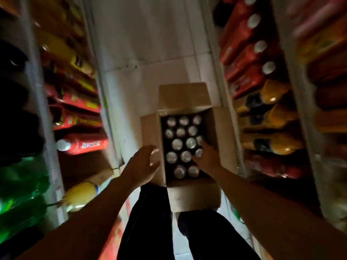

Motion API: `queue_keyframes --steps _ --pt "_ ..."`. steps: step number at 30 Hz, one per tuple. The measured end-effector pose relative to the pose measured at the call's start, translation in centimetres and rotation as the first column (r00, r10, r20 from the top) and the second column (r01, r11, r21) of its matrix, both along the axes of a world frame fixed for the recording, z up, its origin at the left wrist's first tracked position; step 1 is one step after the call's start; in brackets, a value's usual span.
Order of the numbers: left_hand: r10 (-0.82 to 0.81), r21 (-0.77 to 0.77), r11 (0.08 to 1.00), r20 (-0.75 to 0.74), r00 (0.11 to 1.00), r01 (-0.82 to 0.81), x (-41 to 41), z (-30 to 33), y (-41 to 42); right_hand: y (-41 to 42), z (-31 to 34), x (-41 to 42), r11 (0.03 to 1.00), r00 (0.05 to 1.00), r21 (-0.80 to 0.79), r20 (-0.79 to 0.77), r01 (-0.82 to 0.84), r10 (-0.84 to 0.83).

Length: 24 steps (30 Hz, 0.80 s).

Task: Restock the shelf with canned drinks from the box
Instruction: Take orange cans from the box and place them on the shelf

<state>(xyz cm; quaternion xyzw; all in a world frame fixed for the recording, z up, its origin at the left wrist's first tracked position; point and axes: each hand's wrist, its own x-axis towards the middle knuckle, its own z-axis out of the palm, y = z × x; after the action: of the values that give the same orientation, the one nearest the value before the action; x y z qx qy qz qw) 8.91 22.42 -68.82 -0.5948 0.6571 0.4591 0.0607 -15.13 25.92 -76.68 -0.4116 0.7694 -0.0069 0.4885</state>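
An open cardboard box (183, 96) stands on the pale floor of a narrow aisle, flaps spread. Inside it, several dark cans (177, 143) stand upright with silver tops showing. My left hand (143, 164) hovers over the box's left flap with relaxed fingers and holds nothing. My right hand (207, 156) reaches into the right side of the box, its fingers stretched down among the cans at that edge. Whether it grips a can I cannot tell. The view is blurred and dim.
Shelves line both sides: red and yellow packs and a red bottle (82, 144) on the left, green bottles (18, 186) lower left, red and orange bottles (249, 40) on the right. My dark trousers (148, 222) fill the bottom centre.
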Motion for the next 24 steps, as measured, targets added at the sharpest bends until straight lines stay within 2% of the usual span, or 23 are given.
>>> queue_keyframes --steps 3,6,9,13,18,21,24 --pt "0.028 -0.069 0.997 -0.048 0.998 -0.031 -0.1 -5.4 0.0 -1.8 -7.5 0.5 0.997 0.997 0.009 -0.024 -0.075 0.076" --pt "0.064 -0.084 0.994 -0.078 0.995 -0.071 -0.4 -8.7 0.0 -2.7 -12.3 0.7 0.992 0.991 0.019 -0.049 -0.125 0.126" --pt "0.087 -0.076 0.992 -0.124 0.988 -0.097 -0.6 -10.5 0.1 -3.6 -14.6 1.1 0.991 0.990 -0.011 -0.043 -0.132 0.131" --pt "0.107 -0.045 0.993 -0.136 0.985 -0.113 -0.7 -11.1 0.2 -4.0 -14.4 1.0 0.990 0.991 -0.047 -0.025 -0.130 0.129" --pt "0.079 0.054 0.996 -0.182 0.980 -0.070 -2.1 -7.6 -1.6 -4.8 -6.1 -0.6 0.991 0.999 -0.130 0.013 0.034 -0.033" --pt "-0.081 0.061 0.993 -0.257 0.963 0.099 -4.2 -2.5 -4.2 -5.3 3.8 -2.4 0.979 0.994 -0.180 0.065 0.097 -0.086" --pt "-0.227 -0.020 0.972 -0.336 0.914 0.233 -7.5 5.6 -6.9 -5.9 16.0 -4.5 0.941 0.944 -0.203 0.247 0.272 -0.219"
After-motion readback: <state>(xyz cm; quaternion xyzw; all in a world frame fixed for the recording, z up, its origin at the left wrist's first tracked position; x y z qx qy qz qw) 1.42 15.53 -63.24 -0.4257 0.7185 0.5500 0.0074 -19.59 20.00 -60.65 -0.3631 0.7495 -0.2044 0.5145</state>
